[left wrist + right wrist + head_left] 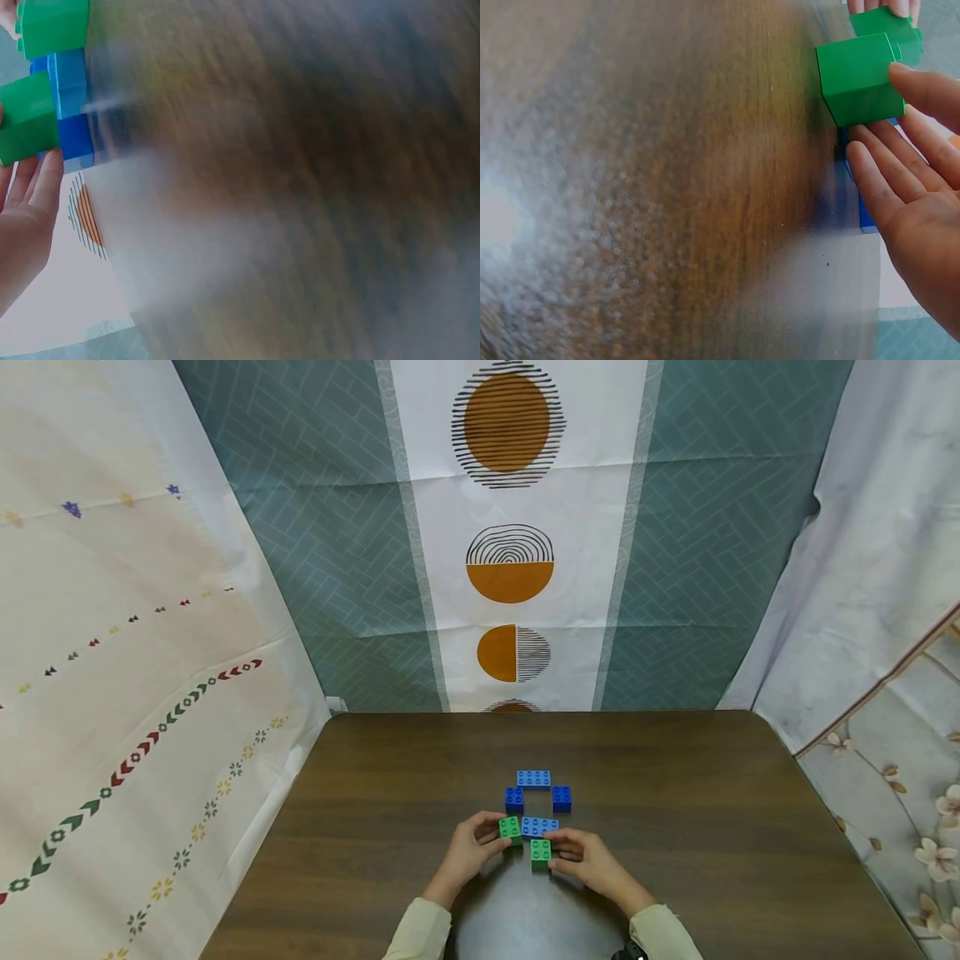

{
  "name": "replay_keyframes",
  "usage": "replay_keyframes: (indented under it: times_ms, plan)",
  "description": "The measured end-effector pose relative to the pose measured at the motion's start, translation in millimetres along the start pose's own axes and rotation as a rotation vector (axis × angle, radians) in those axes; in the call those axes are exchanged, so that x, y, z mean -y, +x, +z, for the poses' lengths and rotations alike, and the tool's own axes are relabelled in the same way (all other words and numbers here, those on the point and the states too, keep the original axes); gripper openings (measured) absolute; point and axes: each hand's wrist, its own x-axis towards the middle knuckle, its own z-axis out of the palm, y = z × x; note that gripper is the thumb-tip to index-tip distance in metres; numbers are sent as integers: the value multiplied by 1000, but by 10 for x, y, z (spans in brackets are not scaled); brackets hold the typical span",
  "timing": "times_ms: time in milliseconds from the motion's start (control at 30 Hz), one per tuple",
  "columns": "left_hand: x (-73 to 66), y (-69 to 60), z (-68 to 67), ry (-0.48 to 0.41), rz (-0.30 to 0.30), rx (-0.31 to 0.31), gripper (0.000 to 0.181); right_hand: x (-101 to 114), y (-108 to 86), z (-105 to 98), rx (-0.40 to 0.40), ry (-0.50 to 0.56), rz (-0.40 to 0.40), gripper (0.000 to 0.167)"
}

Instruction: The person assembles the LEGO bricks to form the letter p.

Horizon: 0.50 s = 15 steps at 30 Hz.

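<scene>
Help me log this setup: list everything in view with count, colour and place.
Oblong studded plastic bricks: 2, light blue, one farthest, one nearer
Square studded plastic bricks: 2, dark blue, between those, left and right
Held square studded plastic bricks: 2, green, one per hand
Wood-grained table: 1, brown, under the bricks
Circle-printed cloth: 1, teal and white with ochre circles, behind the table
Motif-printed cloth: 1, whitish, left
Flower-printed cloth: 1, whitish, right
Small item: 1, black, at right wrist, partly cut off
Sleeves: 2, pale, one per forearm
Hands: 2, bare, each holding a green brick
</scene>
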Motion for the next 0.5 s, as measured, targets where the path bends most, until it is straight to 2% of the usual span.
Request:
replay_keyframes:
  times_ms: [100,300,400,500]
  plan:
    - [-39,-7,13,-22,17,18,32,13,-11,-2,6,20,16,41]
    - [-320,-68,27,-70,80,71,32,21,-12,-3,5,39,-3,40]
    - [-427,-93,44,-99,65,87,32,15,-12,-2,3,51,-14,39]
    - [-463,-107,70,-105,45,96,31,10,-10,1,2,54,-5,39]
